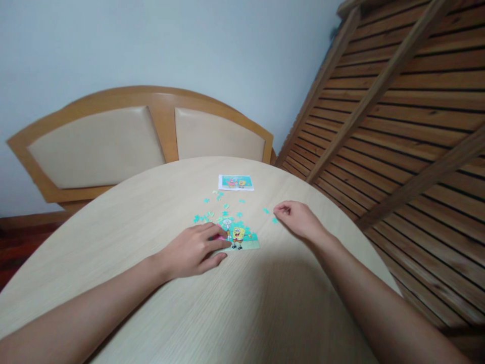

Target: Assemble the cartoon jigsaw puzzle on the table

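Observation:
A partly joined cartoon jigsaw (242,236) lies near the middle of a round pale wooden table (159,212). My left hand (195,250) rests flat on the table with its fingers stretched out, the fingertips touching the puzzle's left edge. My right hand (297,217) hovers to the right, its fingers curled in a pinch above loose teal pieces (270,214); whether a piece is in the pinch is too small to see. More loose teal pieces (217,207) are scattered behind the puzzle.
A printed reference picture (236,182) lies farther back on the table. Behind the table stands a wooden headboard with beige padded panels (94,146). A slatted wooden bed frame (397,101) leans against the wall on the right.

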{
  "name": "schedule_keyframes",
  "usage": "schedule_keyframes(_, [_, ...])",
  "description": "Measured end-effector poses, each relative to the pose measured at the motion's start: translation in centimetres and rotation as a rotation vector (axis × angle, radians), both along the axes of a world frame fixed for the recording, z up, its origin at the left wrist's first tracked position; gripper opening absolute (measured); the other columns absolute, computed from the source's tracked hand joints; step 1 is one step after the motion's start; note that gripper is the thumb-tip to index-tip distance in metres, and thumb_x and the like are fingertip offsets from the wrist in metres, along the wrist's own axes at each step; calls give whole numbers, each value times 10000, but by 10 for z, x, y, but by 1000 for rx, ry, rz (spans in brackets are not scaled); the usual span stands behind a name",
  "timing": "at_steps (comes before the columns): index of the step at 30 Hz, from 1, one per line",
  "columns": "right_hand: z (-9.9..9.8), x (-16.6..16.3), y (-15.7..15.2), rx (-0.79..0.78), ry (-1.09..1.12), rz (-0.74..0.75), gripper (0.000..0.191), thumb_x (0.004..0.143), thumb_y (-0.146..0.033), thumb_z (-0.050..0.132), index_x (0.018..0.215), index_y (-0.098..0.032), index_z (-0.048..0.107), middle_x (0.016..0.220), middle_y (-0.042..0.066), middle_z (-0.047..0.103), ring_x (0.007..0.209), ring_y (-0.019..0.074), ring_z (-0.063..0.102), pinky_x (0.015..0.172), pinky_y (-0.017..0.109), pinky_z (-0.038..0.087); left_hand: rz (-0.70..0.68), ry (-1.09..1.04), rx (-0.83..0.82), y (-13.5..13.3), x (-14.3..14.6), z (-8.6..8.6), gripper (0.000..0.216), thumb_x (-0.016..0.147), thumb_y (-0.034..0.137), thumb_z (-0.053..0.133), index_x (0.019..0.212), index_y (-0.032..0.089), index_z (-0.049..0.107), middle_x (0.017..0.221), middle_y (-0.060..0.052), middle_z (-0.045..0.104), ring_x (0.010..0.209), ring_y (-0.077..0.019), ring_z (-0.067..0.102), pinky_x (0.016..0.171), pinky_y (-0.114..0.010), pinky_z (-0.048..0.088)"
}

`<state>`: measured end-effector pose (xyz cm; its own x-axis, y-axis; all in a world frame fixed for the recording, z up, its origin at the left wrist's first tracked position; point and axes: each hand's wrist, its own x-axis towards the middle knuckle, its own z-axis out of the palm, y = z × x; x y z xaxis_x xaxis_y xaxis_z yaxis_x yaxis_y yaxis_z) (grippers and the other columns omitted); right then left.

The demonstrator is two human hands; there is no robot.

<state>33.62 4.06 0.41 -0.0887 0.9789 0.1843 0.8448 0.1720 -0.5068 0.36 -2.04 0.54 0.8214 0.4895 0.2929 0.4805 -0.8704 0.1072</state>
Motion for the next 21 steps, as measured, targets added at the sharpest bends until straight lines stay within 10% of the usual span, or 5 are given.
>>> schedule_keyframes(21, [-3, -9, -6, -114, 192, 214, 146, 783, -232, 669, 911, -167, 697, 792, 37, 697, 719, 159, 627, 665, 262, 487, -157, -66, -26, -1, 5, -1, 271, 1026, 294, 463, 1197, 188, 643, 1193, -106, 681, 1092, -233, 649, 967, -415, 549])
